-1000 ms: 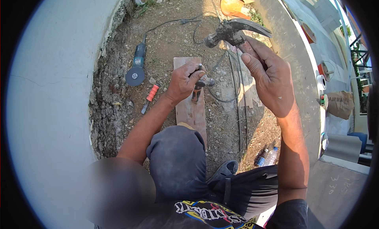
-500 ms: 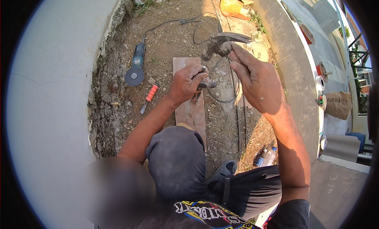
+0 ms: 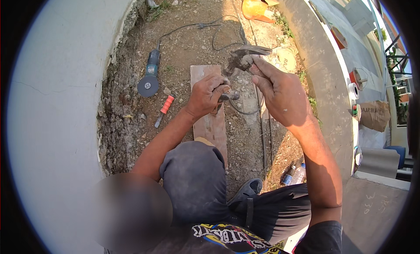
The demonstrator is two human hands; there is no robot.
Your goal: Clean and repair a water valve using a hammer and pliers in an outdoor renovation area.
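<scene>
My right hand [image 3: 282, 87] grips a claw hammer [image 3: 253, 49] close to its head, with the claw pointing right and the striking face down to the left. My closed left hand [image 3: 205, 96] holds a dark metal tool [image 3: 230, 96] whose blunt round end sticks out on the right below the fingers; the rest is mostly hidden, so its kind is unclear. The hammer's face is right above the left fist, close to the thumb side. Beneath my left hand lies a long, worn wooden board [image 3: 211, 133] on the dirt.
An angle grinder [image 3: 151, 74] with its cord lies at left, near a chisel with an orange-red handle [image 3: 167, 104]. Plastic bottles [image 3: 298, 174] lie at lower right. A broken orange helmet-like shell [image 3: 254, 9] is far off. White wall [image 3: 61, 101] left, low concrete wall [image 3: 326, 79] right.
The hammer in my right hand has come down and slightly left, nearer the left fist. My left hand keeps its grip on the dark metal tool, barely shifted.
</scene>
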